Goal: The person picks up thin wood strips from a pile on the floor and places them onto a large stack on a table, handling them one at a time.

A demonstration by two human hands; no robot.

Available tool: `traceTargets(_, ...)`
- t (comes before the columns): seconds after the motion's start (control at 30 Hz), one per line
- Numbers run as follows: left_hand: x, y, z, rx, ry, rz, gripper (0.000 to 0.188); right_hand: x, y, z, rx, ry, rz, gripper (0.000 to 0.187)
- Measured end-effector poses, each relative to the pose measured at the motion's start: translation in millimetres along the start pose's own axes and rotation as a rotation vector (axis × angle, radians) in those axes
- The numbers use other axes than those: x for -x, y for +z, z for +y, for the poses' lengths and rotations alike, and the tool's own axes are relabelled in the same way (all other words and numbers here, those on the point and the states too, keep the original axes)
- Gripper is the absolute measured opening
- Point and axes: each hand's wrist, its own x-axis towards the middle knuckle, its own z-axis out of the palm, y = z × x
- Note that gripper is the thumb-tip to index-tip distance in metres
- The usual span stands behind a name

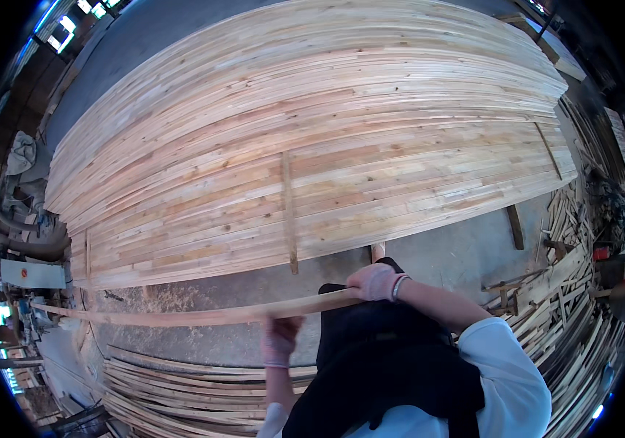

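A long, thin wooden strip [181, 317] stretches from in front of my body far out to the left. My right hand [375, 282], in a pale pinkish work glove, is closed round its right end. Farther left along the strip, my left hand [280, 342] grips it at the near edge, also gloved; its fingers are partly in shadow and slightly blurred. Beyond the strip lies a wide stack of light wooden boards [371, 164], laid side by side in stepped layers. Narrow cross strips, one a middle cross strip [288, 212], rest over its near part.
Loose strips [181, 394] lie in a pile at the lower left. Offcuts and more thin strips [568, 292] heap up on the right. Sawdust [181, 303] covers part of the concrete floor [436, 257]. A machine with a white panel [33, 274] and hoses stands at the left.
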Motion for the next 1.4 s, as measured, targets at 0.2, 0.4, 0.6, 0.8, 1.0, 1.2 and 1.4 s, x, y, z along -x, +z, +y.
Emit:
traceTargets(0.2,-16.8,95.6,-42.1,-0.111,-0.076,-0.103,0.054,-60.2,-45.3,-13.0,-0.080,-0.299,0.112,0.039)
traceTargets(0.4,-25.2,32.2,2.0,0.140,0.131,0.292,0.034,-95.9,-90.5,111.0,0.202,-0.050,-0.044,0.043)
traceTargets(0.6,-43.7,101.6,2.0,0.465,0.536,0.967,0.049,-137.8,-105.3,281.0,0.184,0.209,-0.216,0.040)
traceTargets(0.8,-41.5,95.5,-82.1,0.278,0.080,0.561,0.057,-218.1,-162.7,440.5,0.225,0.408,0.215,0.025)
traceTargets(1.0,-65.8,158.8,-73.2,0.206,-0.063,0.883,0.056,-271.8,-308.8,493.3,0.332,0.567,0.360,0.022)
traceTargets(1.2,-89.6,182.9,-52.2,0.162,-0.079,0.949,0.055,-317.4,-318.2,513.2,0.423,0.606,0.367,0.025)
traceTargets(1.4,-118.1,178.7,-44.7,0.150,-0.211,0.845,0.057,-278.0,-304.8,505.3,0.314,0.509,0.202,0.024)
